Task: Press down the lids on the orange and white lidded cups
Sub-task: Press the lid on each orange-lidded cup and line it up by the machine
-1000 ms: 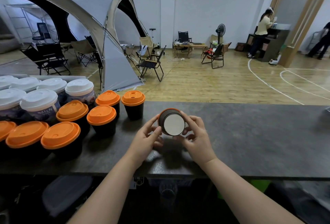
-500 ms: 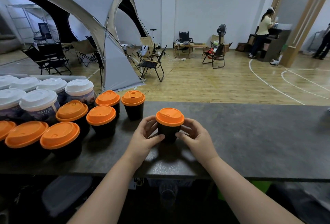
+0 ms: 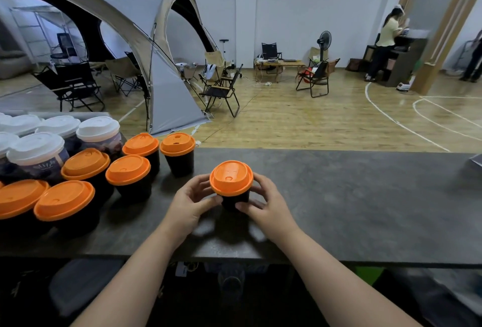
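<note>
The left hand point(image 3: 191, 202) and right hand point(image 3: 266, 204) each grip an upright orange-lidded black cup point(image 3: 231, 178) on the grey table point(image 3: 365, 196).

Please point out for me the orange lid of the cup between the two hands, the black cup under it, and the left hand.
orange lid point(image 3: 231, 177), head view, middle of its top face.
black cup point(image 3: 233, 197), head view, front wall just below the lid.
left hand point(image 3: 190, 204), head view, back of the hand.
</note>
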A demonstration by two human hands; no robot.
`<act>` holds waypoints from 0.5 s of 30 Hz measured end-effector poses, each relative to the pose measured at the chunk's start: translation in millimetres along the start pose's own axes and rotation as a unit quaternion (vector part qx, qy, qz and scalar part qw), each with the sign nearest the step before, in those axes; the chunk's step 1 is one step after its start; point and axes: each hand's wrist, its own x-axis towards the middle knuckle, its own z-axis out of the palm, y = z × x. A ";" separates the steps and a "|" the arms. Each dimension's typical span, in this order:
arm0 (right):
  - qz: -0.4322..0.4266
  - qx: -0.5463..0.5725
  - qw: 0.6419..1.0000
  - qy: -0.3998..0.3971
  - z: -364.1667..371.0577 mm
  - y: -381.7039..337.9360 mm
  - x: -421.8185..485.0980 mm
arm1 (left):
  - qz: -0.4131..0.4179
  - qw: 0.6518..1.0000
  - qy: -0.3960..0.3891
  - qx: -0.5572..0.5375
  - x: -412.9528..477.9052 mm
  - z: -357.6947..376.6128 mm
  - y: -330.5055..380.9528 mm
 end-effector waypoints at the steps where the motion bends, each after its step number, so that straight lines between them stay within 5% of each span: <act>1: -0.005 -0.015 1.000 0.001 -6.9 -0.7 -3.7 | 0.000 1.000 -0.002 0.011 -1.0 6.2 2.8; 15: 0.019 -0.040 0.997 0.059 -286.8 18.9 -82.3 | 0.027 0.999 -0.041 0.001 -0.2 294.2 -16.5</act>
